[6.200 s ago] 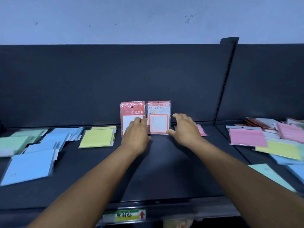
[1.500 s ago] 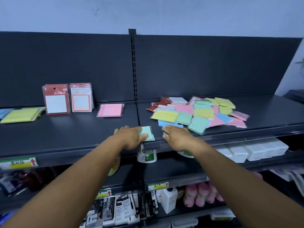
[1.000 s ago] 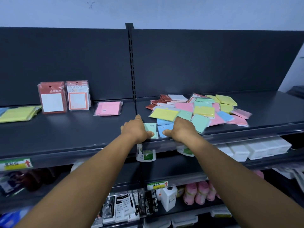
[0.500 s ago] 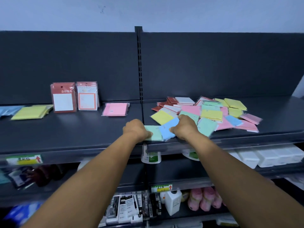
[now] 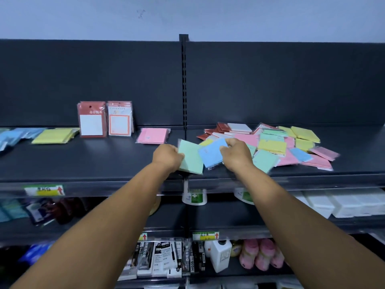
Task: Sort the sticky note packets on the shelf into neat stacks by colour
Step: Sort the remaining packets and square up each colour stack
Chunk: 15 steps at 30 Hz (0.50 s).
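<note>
My left hand (image 5: 166, 156) grips a green sticky note packet (image 5: 190, 156), lifted and tilted above the front of the dark shelf (image 5: 104, 161). Beside it, my right hand (image 5: 236, 155) holds a blue packet (image 5: 210, 155), also raised and overlapping the green one. Behind my right hand lies a mixed heap of packets (image 5: 291, 142) in pink, yellow, green, blue and red. To the left a pink stack (image 5: 153, 135) lies flat, two red packet stacks (image 5: 91, 118) lean upright against the back panel, and a yellow stack (image 5: 54, 135) and blue packets (image 5: 12, 134) lie farther left.
A vertical upright (image 5: 183, 80) splits the back panel between the two shelf bays. Lower shelves hold white boxes (image 5: 343, 203), a white bottle (image 5: 219, 255), pink bottles (image 5: 260, 254) and hanging packaged goods (image 5: 158, 259). Price labels (image 5: 43, 189) line the shelf edge.
Both hands have lifted their packets off the shelf front: the green one in my left hand and the blue one in my right now tilt upward instead of lying flat.
</note>
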Motion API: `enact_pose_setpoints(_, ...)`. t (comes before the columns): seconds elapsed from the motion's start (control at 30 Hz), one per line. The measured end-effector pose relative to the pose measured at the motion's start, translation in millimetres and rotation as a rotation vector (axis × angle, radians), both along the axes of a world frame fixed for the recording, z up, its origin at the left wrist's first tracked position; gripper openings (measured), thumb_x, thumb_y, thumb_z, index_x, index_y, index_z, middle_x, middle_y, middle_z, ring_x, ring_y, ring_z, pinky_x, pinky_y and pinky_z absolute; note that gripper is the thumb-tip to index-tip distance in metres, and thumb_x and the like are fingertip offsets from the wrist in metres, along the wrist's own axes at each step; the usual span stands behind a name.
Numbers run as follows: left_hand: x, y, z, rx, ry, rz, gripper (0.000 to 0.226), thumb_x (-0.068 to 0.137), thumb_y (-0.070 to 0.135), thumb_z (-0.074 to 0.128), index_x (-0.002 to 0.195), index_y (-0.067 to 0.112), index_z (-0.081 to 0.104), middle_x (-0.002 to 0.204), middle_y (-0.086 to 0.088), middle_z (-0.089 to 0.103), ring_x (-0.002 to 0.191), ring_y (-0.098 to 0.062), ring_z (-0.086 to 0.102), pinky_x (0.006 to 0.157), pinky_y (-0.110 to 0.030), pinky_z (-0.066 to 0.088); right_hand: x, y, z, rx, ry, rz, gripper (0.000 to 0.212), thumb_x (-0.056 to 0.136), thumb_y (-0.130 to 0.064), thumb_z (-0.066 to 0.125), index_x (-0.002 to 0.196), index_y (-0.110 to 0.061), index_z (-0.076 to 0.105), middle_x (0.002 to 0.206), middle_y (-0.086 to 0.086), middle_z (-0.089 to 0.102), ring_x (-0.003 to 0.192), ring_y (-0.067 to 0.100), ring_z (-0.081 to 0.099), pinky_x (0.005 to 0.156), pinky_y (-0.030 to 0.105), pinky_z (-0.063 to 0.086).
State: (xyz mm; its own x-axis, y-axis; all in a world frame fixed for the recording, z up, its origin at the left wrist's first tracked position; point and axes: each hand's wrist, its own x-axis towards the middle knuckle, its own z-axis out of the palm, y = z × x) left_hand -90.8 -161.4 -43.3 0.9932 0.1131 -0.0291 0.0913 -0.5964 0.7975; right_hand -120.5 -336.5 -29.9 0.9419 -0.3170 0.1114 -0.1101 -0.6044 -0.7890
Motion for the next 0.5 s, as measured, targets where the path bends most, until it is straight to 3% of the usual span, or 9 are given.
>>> enact_pose_setpoints(0.13,-4,30,0,-0.155,-0.083,0.108,0.01,0.087,0.014,0.065,0.078,0.011,0.063,0.076,-0.006,0.061,0.066,-0.021,0.049,0.061,-0.026,0.043,6,21,2,0.156,-0.105,0.016,0.028,0.091,-0.011,0.05,0.115,-0.013,0.064,0.095,0.0,0.064,0.085,0.022,0.059,0.072,0.029,0.045)
enact_pose_setpoints(0.27,-9,69,3,-0.221,-0.145,0.21,0.009,0.085,0.018,0.07,0.088,0.01,0.068,0.095,-0.004,0.07,0.085,-0.02,0.064,0.085,-0.031,0.054,14,51,2,0.222,-0.143,0.095,0.019,0.088,-0.01,0.055,0.1,-0.015,0.068,0.07,-0.008,0.057,0.061,0.011,0.047,0.057,0.024,0.037)
enact_pose_setpoints(0.33,-13,88,4,-0.225,-0.159,0.247,0.012,0.085,0.021,0.07,0.094,0.012,0.07,0.099,-0.002,0.071,0.093,-0.019,0.066,0.09,-0.033,0.053,17,69,3,0.242,-0.145,0.125,0.017,0.087,-0.011,0.057,0.097,-0.018,0.068,0.065,-0.012,0.053,0.057,0.007,0.044,0.056,0.023,0.036)
enact_pose_setpoints(0.5,-20,144,7,-0.273,-0.195,0.306,0.003,0.086,0.016,0.069,0.089,0.014,0.07,0.093,-0.002,0.072,0.09,-0.017,0.067,0.082,-0.026,0.052,23,125,2,0.288,-0.133,0.181,0.013,0.085,-0.013,0.06,0.091,-0.021,0.069,0.062,-0.014,0.056,0.058,0.01,0.048,0.054,0.022,0.037)
